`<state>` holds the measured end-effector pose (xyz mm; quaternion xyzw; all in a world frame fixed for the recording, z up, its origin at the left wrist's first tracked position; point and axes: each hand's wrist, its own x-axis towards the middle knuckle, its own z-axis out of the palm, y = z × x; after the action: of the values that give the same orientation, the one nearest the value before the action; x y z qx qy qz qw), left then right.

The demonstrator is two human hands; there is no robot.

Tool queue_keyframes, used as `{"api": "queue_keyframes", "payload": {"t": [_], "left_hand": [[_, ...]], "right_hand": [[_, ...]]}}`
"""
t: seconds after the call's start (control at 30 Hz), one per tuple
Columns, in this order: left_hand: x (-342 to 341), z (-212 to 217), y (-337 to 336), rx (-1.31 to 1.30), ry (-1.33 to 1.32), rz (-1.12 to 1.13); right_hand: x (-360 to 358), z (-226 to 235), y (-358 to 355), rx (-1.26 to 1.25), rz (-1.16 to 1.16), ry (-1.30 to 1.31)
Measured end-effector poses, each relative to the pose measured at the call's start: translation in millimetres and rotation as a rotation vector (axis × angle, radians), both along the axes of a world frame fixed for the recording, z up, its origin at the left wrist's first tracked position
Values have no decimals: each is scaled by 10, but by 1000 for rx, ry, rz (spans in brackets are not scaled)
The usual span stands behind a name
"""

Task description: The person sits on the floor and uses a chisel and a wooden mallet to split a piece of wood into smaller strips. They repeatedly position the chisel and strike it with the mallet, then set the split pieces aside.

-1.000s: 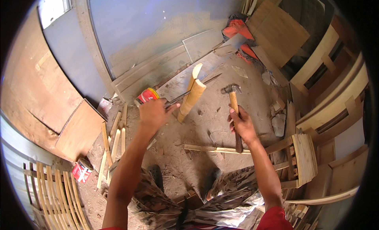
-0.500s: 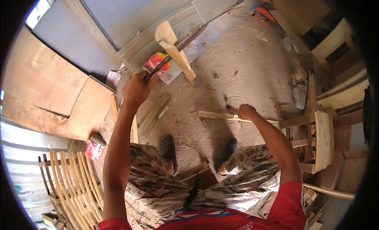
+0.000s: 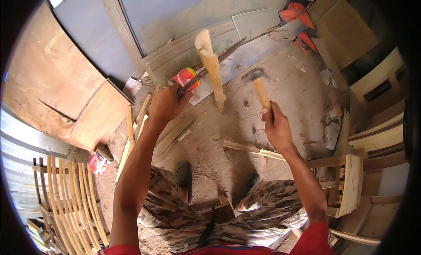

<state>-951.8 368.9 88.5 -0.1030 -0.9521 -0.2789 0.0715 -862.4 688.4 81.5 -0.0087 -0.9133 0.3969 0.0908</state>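
Note:
My left hand (image 3: 169,104) is closed around the near end of a long dark metal blade (image 3: 228,52). The blade crosses an upright pale piece of split wood (image 3: 211,69) and sticks out beyond it. It seems lodged in the wood; how deep I cannot tell. My right hand (image 3: 277,127) grips the wooden handle of a hammer (image 3: 262,95). The hammer's dark head is raised, blurred by motion, to the right of the wood. A red and yellow can (image 3: 190,74) lies behind the blade, beside my left hand.
A narrow wood strip (image 3: 245,146) lies on the dirt floor in front of my feet. A slatted wooden frame (image 3: 72,202) stands at the lower left. Wooden frames (image 3: 348,185) crowd the right side. Plywood (image 3: 57,75) leans at the left, and orange cloth (image 3: 296,14) lies at the back.
My right hand has lifted the hammer up and away from low over the wood strip. The view has shifted, and the split wood now stands more upright.

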Motion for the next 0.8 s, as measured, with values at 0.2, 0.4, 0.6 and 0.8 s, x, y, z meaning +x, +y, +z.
{"api": "queue_keyframes", "payload": {"t": [0.2, 0.4, 0.6, 0.8], "left_hand": [[29, 50, 441, -40, 36, -94], [-12, 108, 697, -122, 45, -188], [-39, 106, 893, -113, 72, -279], [-11, 125, 1049, -152, 44, -255]], "right_hand": [[144, 671, -110, -7, -111, 221], [193, 855, 26, 71, -180, 373], [289, 487, 147, 86, -197, 251], [330, 554, 159, 92, -191, 243]]}}
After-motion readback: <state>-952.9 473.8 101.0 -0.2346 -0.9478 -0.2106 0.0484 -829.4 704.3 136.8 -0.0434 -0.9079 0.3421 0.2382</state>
